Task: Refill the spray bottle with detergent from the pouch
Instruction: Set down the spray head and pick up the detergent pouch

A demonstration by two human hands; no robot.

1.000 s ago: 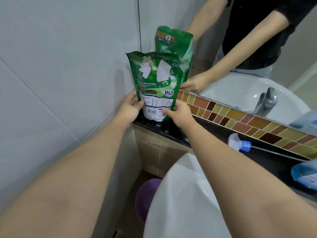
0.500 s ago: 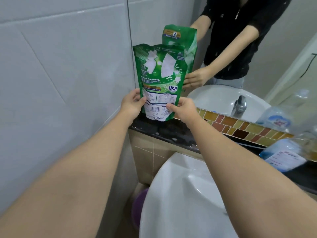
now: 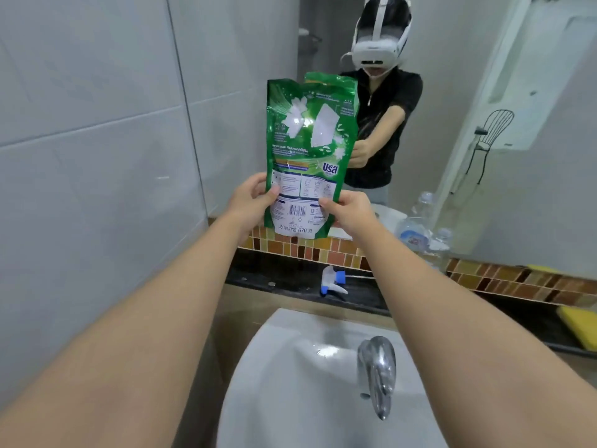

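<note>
A green detergent pouch (image 3: 307, 150) stands upright in the air above the black ledge, its back label facing me. My left hand (image 3: 250, 200) grips its lower left edge and my right hand (image 3: 350, 215) grips its lower right corner. A white and blue spray head (image 3: 332, 281) with its thin tube lies flat on the black ledge (image 3: 284, 279), below the pouch. The clear spray bottle (image 3: 436, 244) with a blue label stands on the ledge just right of my right arm, partly hidden by it.
A white sink (image 3: 290, 383) with a chrome tap (image 3: 378, 370) lies below my arms. A mirror (image 3: 484, 156) behind the ledge reflects the pouch and the person. A yellow sponge (image 3: 580, 324) sits at the ledge's right end. A tiled wall (image 3: 97, 156) closes the left side.
Both hands have lifted the pouch off the ledge and up in front of the mirror. The view has tilted up, bringing the sink, tap and sponge into sight.
</note>
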